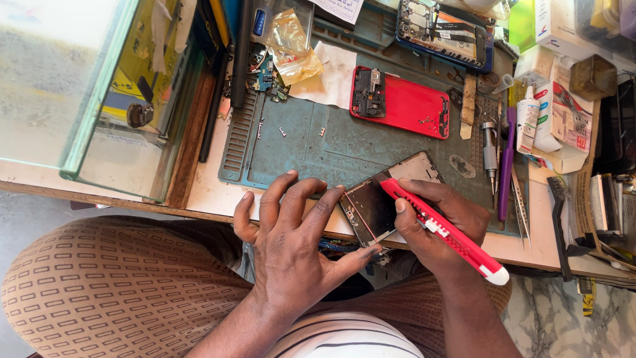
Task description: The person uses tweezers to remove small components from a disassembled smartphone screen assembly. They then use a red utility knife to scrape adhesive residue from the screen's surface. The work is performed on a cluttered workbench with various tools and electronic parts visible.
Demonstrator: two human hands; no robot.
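Left hand (pixel 291 245): fingers spread, tips pressing the near edge of a phone frame (pixel 387 199), apparently to keep it from sliding; nothing gripped.
Right hand (pixel 434 222): closed around a red and white utility knife (pixel 442 231), its tip laid on the frame's dark inner face, seemingly at a low angle suited to scraping or prying.
Phone frame: lies tilted at the near edge of the bench (pixel 212 195), between both hands, partly on a blue-green work mat (pixel 318 142).
Beyond the hands: red phone back (pixel 407 106), with small screws on it; an opened phone (pixel 444 30) further off.
Right of the right hand: screwdriver (pixel 489 152), purple pry tool (pixel 507 166), tweezers (pixel 521 205), white bottle (pixel 527 119), small boxes.
Beyond the left hand: loose circuit parts (pixel 265 76), plastic bag (pixel 291 43), glass case (pixel 86 86).
Obstruction: none lies between the hands; the tools crowd the right hand's outer side.
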